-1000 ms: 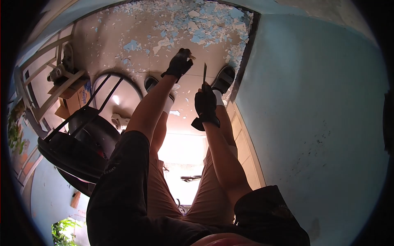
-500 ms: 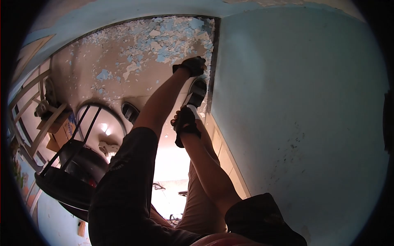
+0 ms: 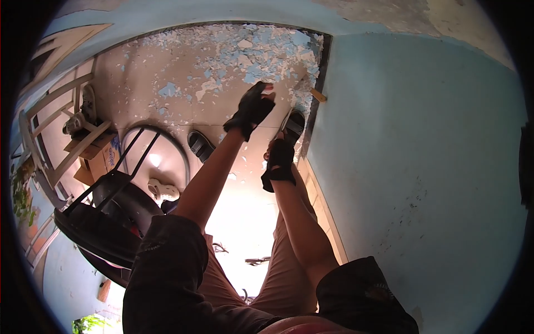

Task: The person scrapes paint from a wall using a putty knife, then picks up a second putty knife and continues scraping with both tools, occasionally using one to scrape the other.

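Observation:
My left hand [image 3: 251, 110], in a black fingerless glove, is held above the floor with its fingers stretched forward and thumb apart. Nothing shows in it. To its right, a tool with a short tan handle [image 3: 318, 95] lies against the foot of the blue wall; its other end blends into the paint flakes and is hard to make out. My right hand [image 3: 280, 158], gloved the same way, is in front of my right leg, close to the black sandal [image 3: 293, 126]. Its fingers look curled, and whatever they may hold is hidden.
Peeled paint flakes [image 3: 267, 50] cover the far floor. The blue wall [image 3: 411, 150] rises on the right. At left stand a black chair [image 3: 105, 228], a cardboard box [image 3: 103, 156] and a pale rack [image 3: 53, 131] with shoes. A white clog [image 3: 163, 190] lies near the chair.
My left hand has drawn back from the wall's foot and opened, and the tan-handled tool now shows there. My right hand appears farther right and slightly higher; the view has shifted.

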### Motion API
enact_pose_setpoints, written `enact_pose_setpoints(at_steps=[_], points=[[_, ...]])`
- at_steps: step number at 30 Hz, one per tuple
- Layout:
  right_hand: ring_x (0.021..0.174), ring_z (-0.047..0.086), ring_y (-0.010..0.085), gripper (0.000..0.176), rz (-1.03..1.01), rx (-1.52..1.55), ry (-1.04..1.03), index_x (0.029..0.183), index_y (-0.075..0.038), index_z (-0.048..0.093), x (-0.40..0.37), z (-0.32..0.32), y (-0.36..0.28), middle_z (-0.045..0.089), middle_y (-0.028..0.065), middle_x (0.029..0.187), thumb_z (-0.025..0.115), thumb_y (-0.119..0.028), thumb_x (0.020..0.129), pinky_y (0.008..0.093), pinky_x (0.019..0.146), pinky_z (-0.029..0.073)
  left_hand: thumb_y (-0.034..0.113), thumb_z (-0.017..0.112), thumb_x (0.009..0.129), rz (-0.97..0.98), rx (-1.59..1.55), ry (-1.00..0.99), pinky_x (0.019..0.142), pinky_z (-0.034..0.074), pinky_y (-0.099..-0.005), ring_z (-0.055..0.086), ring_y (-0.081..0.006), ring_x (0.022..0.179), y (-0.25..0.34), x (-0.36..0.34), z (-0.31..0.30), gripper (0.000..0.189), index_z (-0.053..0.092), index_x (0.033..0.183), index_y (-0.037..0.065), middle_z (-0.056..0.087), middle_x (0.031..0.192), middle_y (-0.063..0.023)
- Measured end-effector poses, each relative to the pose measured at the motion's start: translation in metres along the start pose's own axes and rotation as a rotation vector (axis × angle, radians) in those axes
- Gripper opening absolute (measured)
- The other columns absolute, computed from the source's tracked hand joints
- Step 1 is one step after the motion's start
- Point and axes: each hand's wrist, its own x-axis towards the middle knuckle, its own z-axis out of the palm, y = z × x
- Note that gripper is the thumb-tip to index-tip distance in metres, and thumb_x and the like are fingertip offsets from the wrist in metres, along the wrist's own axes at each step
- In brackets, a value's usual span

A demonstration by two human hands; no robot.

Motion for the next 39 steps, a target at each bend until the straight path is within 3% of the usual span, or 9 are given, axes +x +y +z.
enact_pose_setpoints(at_steps=[3, 5, 6, 11, 18, 20, 32, 34, 39], points=[[0.044, 0.046, 0.0133, 0.021, -0.265, -0.355, 0.187, 0.100, -0.016, 0.062, -0.027, 0.059, -0.003, 0.049, -0.0026, 0.058, 0.052, -0.033, 0.092, 0.0330, 0.043, 0.040, 0.014, 0.060, 0.085, 0.014, 0.039, 0.080, 0.072, 0.052, -0.0328, 0.067, -0.0245, 0.085, 0.010, -0.034, -0.034, 0.025, 0.058, 0.107, 0.003, 0.066, 0.101, -0.0136], [0.050, 0.045, 0.0053, 0.044, -0.391, -0.746, 0.336, 0.132, -0.015, 0.050, -0.055, 0.107, -0.026, 0.049, -0.0035, 0.063, 0.056, -0.012, 0.089, 0.0231, 0.046, 0.040, 0.013, 0.059, 0.085, -0.034, -0.034, 0.090, 0.071, 0.052, -0.0326, 0.067, -0.0243, 0.086, 0.016, -0.056, -0.039, 0.023, 0.058, 0.106, 0.003, 0.066, 0.100, -0.0136], [0.048, 0.052, 0.0135, 0.042, -0.858, -1.293, 0.234, 0.132, -0.013, 0.048, -0.045, 0.090, -0.039, 0.056, 0.0026, 0.061, 0.052, -0.028, 0.093, 0.0284, 0.047, 0.044, 0.011, 0.058, 0.085, -0.069, -0.043, 0.131, 0.070, 0.052, -0.0317, 0.067, -0.0234, 0.084, 0.017, -0.070, -0.040, 0.021, 0.058, 0.104, 0.003, 0.066, 0.099, -0.0129], [0.102, 0.062, 0.0290, 0.036, -1.137, -1.947, 0.172, 0.119, -0.008, 0.060, -0.081, 0.186, -0.224, 0.066, 0.0149, 0.106, 0.048, -0.031, 0.094, 0.0338, 0.086, 0.047, 0.002, 0.054, 0.084, 0.019, -0.058, 0.140, 0.067, 0.052, -0.0277, 0.065, -0.0176, 0.077, -0.003, -0.115, -0.012, 0.015, 0.059, 0.098, 0.004, 0.065, 0.088, -0.0082], [0.096, 0.063, 0.0308, 0.032, -1.241, -2.234, 0.214, 0.113, -0.007, 0.062, -0.069, 0.229, -0.319, 0.066, 0.0154, 0.102, 0.048, -0.027, 0.094, 0.0361, 0.084, 0.048, 0.002, 0.063, 0.078, 0.176, 0.133, 0.019, 0.065, 0.052, -0.0297, 0.064, -0.0199, 0.072, -0.028, -0.108, 0.018, 0.013, 0.059, 0.090, 0.006, 0.064, 0.083, -0.0076], [0.092, 0.063, 0.0318, 0.032, -1.486, -2.740, 0.372, 0.112, -0.007, 0.063, -0.075, 0.220, -0.308, 0.066, 0.0157, 0.098, 0.047, -0.028, 0.094, 0.0384, 0.082, 0.049, 0.001, 0.063, 0.078, 0.193, 0.158, 0.032, 0.065, 0.052, -0.0297, 0.064, -0.0202, 0.071, -0.025, -0.105, 0.020, 0.014, 0.059, 0.091, 0.006, 0.064, 0.083, -0.0076], [0.094, 0.063, 0.0328, 0.031, -1.139, -2.461, 0.521, 0.108, -0.004, 0.064, -0.048, 0.235, -0.304, 0.066, 0.0154, 0.103, 0.048, -0.026, 0.092, 0.0390, 0.085, 0.049, 0.002, 0.064, 0.076, 0.231, 0.148, -0.002, 0.067, 0.051, -0.0316, 0.064, -0.0216, 0.074, -0.017, -0.104, 0.012, 0.016, 0.058, 0.090, 0.007, 0.062, 0.084, -0.0085], [0.090, 0.063, 0.0334, 0.030, -1.501, -2.298, 0.499, 0.097, -0.006, 0.068, -0.043, 0.222, -0.290, 0.066, 0.0173, 0.094, 0.048, -0.027, 0.089, 0.0420, 0.080, 0.049, 0.002, 0.064, 0.076, 0.286, 0.184, 0.010, 0.067, 0.051, -0.0318, 0.065, -0.0220, 0.075, -0.014, -0.098, 0.009, 0.017, 0.058, 0.091, 0.006, 0.062, 0.084, -0.0085], [0.093, 0.062, 0.0336, 0.031, -1.419, -2.232, 0.499, 0.102, -0.007, 0.067, -0.039, 0.216, -0.300, 0.066, 0.0173, 0.097, 0.048, -0.028, 0.089, 0.0412, 0.083, 0.048, 0.002, 0.065, 0.076, 0.261, 0.130, 0.021, 0.066, 0.051, -0.0316, 0.065, -0.0223, 0.075, -0.018, -0.095, 0.011, 0.017, 0.058, 0.091, 0.006, 0.062, 0.083, -0.0093]])
